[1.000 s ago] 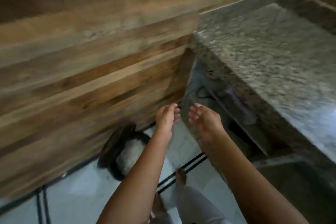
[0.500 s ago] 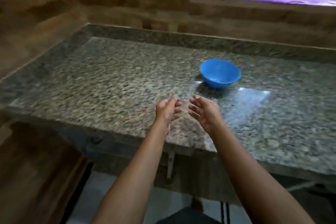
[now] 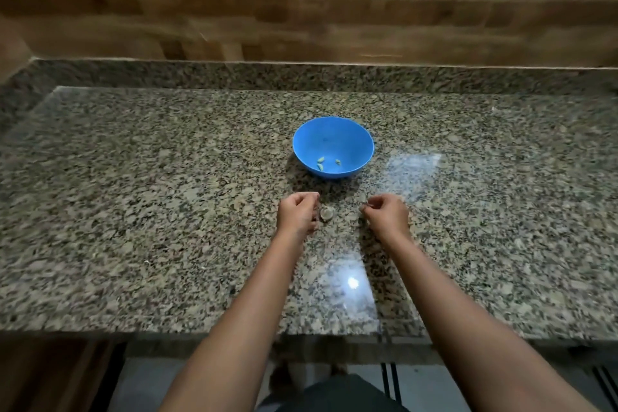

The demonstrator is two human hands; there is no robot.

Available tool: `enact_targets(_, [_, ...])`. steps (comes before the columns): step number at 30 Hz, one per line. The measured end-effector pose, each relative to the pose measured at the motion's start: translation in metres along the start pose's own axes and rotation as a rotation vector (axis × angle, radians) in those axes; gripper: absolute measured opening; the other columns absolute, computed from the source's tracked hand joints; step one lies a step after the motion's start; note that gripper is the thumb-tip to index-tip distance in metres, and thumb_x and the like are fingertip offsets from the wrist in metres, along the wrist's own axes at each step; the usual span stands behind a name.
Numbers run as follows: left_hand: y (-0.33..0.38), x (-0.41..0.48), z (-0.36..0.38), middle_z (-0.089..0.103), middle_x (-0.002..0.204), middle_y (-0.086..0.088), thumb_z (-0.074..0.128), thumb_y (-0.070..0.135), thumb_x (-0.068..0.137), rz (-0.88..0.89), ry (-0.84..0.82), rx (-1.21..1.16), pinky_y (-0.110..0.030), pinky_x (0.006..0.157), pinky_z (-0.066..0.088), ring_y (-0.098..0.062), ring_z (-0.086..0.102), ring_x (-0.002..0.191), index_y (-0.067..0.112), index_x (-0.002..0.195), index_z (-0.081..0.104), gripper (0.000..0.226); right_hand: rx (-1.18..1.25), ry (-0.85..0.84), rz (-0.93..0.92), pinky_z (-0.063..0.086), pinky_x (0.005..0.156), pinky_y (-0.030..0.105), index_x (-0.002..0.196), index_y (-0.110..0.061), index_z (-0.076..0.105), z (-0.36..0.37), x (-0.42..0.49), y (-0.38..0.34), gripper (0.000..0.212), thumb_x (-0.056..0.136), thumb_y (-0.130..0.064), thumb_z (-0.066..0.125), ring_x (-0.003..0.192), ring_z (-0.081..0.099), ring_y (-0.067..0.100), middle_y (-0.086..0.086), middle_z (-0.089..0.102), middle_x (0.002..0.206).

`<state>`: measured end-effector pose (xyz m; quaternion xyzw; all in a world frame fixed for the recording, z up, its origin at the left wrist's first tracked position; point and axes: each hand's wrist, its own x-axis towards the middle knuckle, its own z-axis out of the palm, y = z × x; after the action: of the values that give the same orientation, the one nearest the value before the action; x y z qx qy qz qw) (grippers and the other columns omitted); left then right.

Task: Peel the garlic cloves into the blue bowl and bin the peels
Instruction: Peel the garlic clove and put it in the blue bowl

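Speckled granite countertop (image 3: 167, 211) under a wood-plank wall (image 3: 133, 20), round blue plastic bowl (image 3: 334, 134) mid-counter with a few peeled cloves (image 3: 320, 162) inside. Small pale garlic piece (image 3: 327, 213) sits at the bowl's 6 o'clock, just beside the left hand (image 3: 297, 216) at its 3 o'clock, so left's nearer than the right hand (image 3: 388, 216). Both hands' fingers are curled in, can't tell if either pinches anything

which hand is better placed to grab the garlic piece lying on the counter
Left. The left hand lies right beside the garlic piece on the counter. The right hand is farther off, with bare granite between it and the garlic.
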<state>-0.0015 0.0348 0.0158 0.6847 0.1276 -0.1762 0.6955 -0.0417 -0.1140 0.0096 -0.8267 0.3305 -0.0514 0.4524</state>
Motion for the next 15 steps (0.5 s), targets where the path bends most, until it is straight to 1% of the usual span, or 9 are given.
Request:
enact_targets(2, [0.000,0.007,0.000,0.059,0.077,-0.003,0.057,0.019,0.091,-0.007,-0.008,0.024,-0.025,0.054,0.045,-0.012,0.051,0.062,0.012,0.087,0.062,0.009,-0.108,0.012,-0.032,0.048,0.078,0.024,0.095,-0.004,0.070,0.005,0.005,-0.001,0.013,0.084,-0.008,0.063,0.089,0.061,0.020,0.010,0.068,0.098])
enact_targets(3, [0.001,0.011,0.000,0.059,0.079,-0.003,0.057,0.019,0.091,-0.011,-0.012,0.032,-0.025,0.054,0.045,-0.012,0.051,0.063,0.010,0.092,0.062,0.010,-0.132,0.021,-0.042,0.047,0.079,0.026,0.092,-0.004,0.070,0.007,0.007,-0.002,0.012,0.084,-0.005,0.062,0.090,0.061,0.021,0.012,0.068,0.098])
enact_targets(5, [0.002,0.018,0.001,0.060,0.084,-0.004,0.056,0.018,0.092,-0.016,-0.022,0.035,-0.024,0.054,0.046,-0.012,0.052,0.065,0.009,0.095,0.061,0.011,-0.124,0.045,-0.040,0.043,0.074,0.024,0.092,-0.003,0.069,0.008,0.007,-0.003,0.013,0.084,-0.002,0.059,0.085,0.058,0.019,0.010,0.067,0.095])
enact_targets(6, [0.004,0.021,0.001,0.060,0.085,-0.004,0.057,0.018,0.092,-0.016,-0.029,0.032,-0.025,0.056,0.046,-0.012,0.053,0.066,0.009,0.094,0.061,0.010,-0.091,0.068,-0.037,0.042,0.073,0.023,0.095,-0.003,0.068,0.007,0.007,-0.006,0.014,0.085,-0.003,0.058,0.083,0.057,0.017,0.008,0.065,0.093])
enact_targets(8, [0.006,0.025,0.001,0.060,0.082,-0.003,0.057,0.017,0.092,-0.015,-0.047,0.030,-0.026,0.059,0.046,-0.011,0.053,0.064,0.012,0.086,0.060,0.008,0.024,0.125,-0.064,0.046,0.070,0.022,0.099,-0.005,0.065,0.003,0.001,-0.015,0.015,0.086,-0.004,0.058,0.081,0.057,0.015,0.005,0.063,0.090])
enact_targets(10, [0.006,0.029,0.001,0.059,0.079,-0.001,0.056,0.017,0.092,-0.009,-0.057,0.045,-0.026,0.059,0.045,-0.011,0.053,0.065,0.012,0.087,0.059,0.008,0.159,0.147,-0.121,0.049,0.068,0.019,0.098,-0.009,0.064,-0.001,-0.001,-0.030,0.013,0.086,-0.005,0.059,0.078,0.058,0.013,0.002,0.062,0.088])
enact_targets(13, [0.004,0.035,0.000,0.060,0.080,-0.003,0.058,0.015,0.091,0.014,-0.084,0.087,-0.026,0.060,0.044,-0.013,0.053,0.067,0.012,0.091,0.061,0.004,0.272,0.124,-0.209,0.055,0.073,0.028,0.093,-0.012,0.063,-0.003,0.012,-0.062,0.012,0.084,-0.005,0.061,0.078,0.062,0.016,0.003,0.064,0.084])
enact_targets(14, [0.004,0.036,-0.001,0.062,0.083,-0.004,0.061,0.013,0.088,0.036,-0.123,0.115,-0.027,0.061,0.045,-0.014,0.055,0.068,0.014,0.090,0.061,0.002,0.292,0.107,-0.221,0.056,0.071,0.030,0.094,-0.010,0.064,-0.002,0.019,-0.072,0.011,0.084,-0.005,0.062,0.078,0.063,0.017,0.003,0.063,0.083])
enact_targets(15, [0.004,0.036,-0.003,0.063,0.088,-0.005,0.065,0.011,0.085,0.065,-0.189,0.167,-0.027,0.063,0.047,-0.014,0.057,0.072,0.016,0.092,0.061,0.009,0.309,0.090,-0.225,0.057,0.068,0.030,0.095,-0.006,0.065,-0.001,0.024,-0.080,0.011,0.084,-0.005,0.064,0.077,0.063,0.017,0.004,0.063,0.082])
